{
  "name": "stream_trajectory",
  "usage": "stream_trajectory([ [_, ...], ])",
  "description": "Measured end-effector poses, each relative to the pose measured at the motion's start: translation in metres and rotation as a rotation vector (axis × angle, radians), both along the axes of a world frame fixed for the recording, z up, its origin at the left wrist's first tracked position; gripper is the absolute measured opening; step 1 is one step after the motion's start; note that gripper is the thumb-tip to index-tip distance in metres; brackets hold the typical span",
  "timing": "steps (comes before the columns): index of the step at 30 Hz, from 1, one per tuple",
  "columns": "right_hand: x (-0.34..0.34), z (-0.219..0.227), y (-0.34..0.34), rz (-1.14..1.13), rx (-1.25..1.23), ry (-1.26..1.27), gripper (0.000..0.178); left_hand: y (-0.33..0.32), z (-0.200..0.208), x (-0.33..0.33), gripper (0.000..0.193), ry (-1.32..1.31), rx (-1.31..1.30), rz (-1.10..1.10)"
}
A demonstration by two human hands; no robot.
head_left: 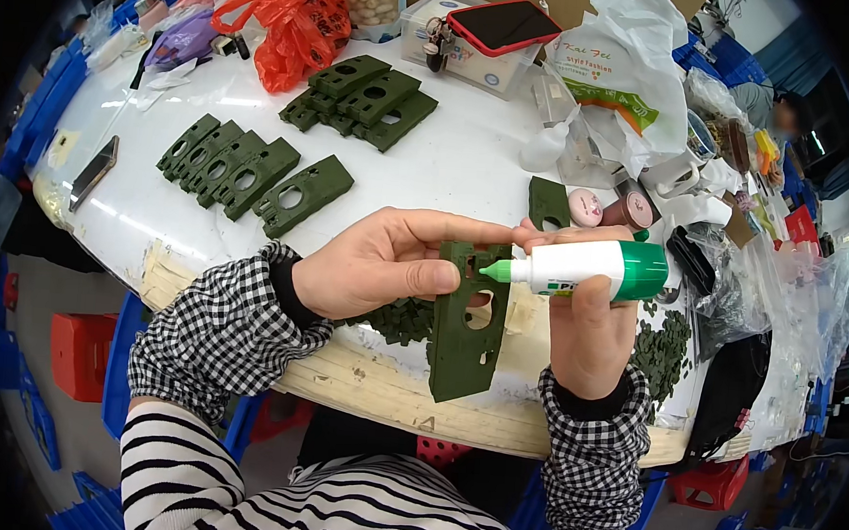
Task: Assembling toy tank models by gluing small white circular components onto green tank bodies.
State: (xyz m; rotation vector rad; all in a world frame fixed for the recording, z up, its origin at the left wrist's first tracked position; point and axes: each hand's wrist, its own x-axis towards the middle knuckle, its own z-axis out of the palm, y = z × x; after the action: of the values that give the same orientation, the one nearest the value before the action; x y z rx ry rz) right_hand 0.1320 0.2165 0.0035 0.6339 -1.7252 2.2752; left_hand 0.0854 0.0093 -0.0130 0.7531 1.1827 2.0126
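My left hand pinches a dark green plastic model tank hull part by its upper end, thumb on its face. The part is long and flat, with a large round hole and smaller cut-outs. In my right hand lies a white glue bottle with a green cap end and a green pointed nozzle. Its tip points left and is at the upper part of the green piece; whether it touches I cannot tell. Behind the piece, a pile of small dark green parts is partly hidden.
Similar green hull parts stand in a row at left and in a stack farther back. More small green pieces lie right of my right hand. A red-cased phone rests on a clear plastic box. Bags and clutter crowd the right side.
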Motion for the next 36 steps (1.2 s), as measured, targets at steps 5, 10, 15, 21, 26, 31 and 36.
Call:
stream_trajectory([
  [5, 0.0039, 0.0008, -0.0024, 0.017, -0.019, -0.076, 0.032, -0.0003, 0.0010, 0.0011, 0.063, -0.008, -0.028, -0.001],
  [10, 0.0026, -0.0008, 0.0000, 0.008, 0.014, -0.067, 0.033, 0.0001, 0.0029, 0.0013, 0.063, -0.018, -0.029, -0.010],
  [15, 0.0040, 0.0003, -0.0004, -0.010, 0.028, -0.087, 0.034, -0.0002, 0.0035, 0.0009, 0.063, -0.027, -0.028, -0.026],
  [21, 0.0043, 0.0007, -0.0004, -0.004, 0.034, -0.094, 0.033, -0.0004, 0.0030, 0.0010, 0.064, -0.030, -0.033, -0.024],
  [26, 0.0038, 0.0000, -0.0009, -0.009, 0.029, -0.087, 0.033, -0.0008, 0.0031, 0.0011, 0.064, -0.027, -0.035, -0.020],
  [31, 0.0047, 0.0005, -0.0015, -0.018, 0.023, -0.091, 0.033, 0.0002, 0.0027, 0.0005, 0.064, -0.028, -0.034, -0.025],
  [36, 0.0034, 0.0000, -0.0007, 0.009, -0.023, -0.098, 0.032, 0.0008, 0.0049, 0.0007, 0.064, -0.052, -0.026, -0.027],
])
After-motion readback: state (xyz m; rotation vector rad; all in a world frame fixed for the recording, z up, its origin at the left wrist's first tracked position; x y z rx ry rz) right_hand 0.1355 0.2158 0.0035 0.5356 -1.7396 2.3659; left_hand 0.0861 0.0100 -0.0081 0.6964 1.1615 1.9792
